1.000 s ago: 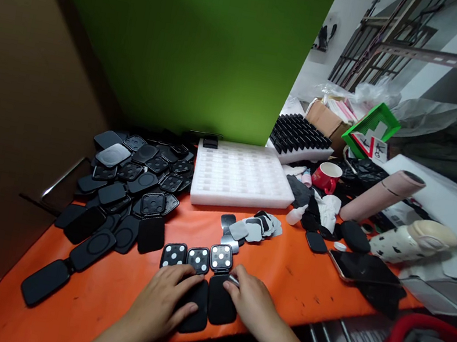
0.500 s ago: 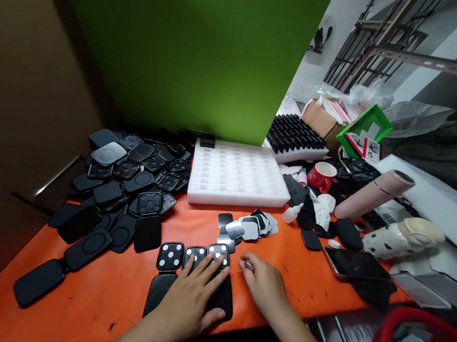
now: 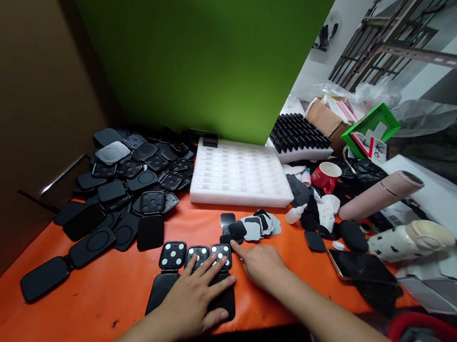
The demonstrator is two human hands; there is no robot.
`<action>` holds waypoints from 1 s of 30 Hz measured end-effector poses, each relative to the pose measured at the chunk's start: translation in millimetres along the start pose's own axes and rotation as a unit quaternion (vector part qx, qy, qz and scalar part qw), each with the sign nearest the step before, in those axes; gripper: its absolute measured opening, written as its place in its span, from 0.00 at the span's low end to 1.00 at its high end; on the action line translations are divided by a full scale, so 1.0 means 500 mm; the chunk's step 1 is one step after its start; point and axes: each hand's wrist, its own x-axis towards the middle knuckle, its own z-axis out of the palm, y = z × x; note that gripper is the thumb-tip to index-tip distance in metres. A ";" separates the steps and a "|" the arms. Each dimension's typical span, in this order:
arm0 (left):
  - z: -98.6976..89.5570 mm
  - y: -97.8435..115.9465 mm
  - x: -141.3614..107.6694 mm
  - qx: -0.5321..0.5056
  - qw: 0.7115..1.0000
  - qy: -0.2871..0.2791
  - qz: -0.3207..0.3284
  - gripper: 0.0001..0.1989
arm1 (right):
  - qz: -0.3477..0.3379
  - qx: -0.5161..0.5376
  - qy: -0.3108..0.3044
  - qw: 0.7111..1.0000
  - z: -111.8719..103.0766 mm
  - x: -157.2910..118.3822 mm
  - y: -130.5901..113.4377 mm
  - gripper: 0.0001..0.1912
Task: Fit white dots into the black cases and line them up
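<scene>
One finger of the right hand [image 3: 262, 265], whose grip I cannot tell, now reaches plates [image 3: 237, 230] at 1 o'clock from the left hand [image 3: 190, 303], open over cases [image 3: 172, 254]

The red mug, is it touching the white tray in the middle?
Apart: the head view shows a gap between the red mug and the white tray, with cloth there.
</scene>
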 end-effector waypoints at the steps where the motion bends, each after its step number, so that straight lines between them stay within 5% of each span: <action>1: 0.000 0.000 -0.001 -0.002 1.000 -0.003 0.001 0.30 | 0.002 -0.005 -0.007 1.000 -0.002 0.001 -0.001 0.31; 16: -0.008 0.010 -0.032 -0.007 0.997 -0.062 0.043 0.36 | 0.022 -0.042 0.010 0.999 0.010 0.021 -0.016 0.29; 24: -0.006 0.014 -0.044 -0.010 0.998 -0.046 0.041 0.39 | 0.016 -0.035 0.038 0.999 0.009 0.023 -0.022 0.28; 30: -0.032 0.022 -0.004 -0.047 0.999 0.026 -0.007 0.22 | -0.007 0.047 0.042 0.998 -0.015 0.055 0.009 0.21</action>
